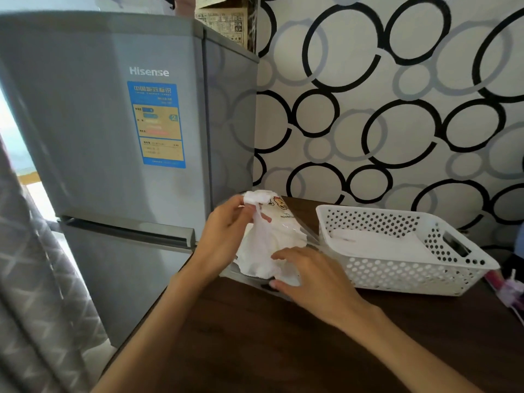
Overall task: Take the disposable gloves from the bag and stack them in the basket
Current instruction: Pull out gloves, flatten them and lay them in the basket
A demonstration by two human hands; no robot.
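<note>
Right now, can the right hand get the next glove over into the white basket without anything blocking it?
Probably yes. The right hand rests on the bag of gloves, directly beside the white basket. The basket's top is open, with only flat white gloves already inside, and nothing stands between them.

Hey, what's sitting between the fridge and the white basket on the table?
In the head view, the bag of gloves lies between the fridge and the basket, with the left hand pinching it.
</note>
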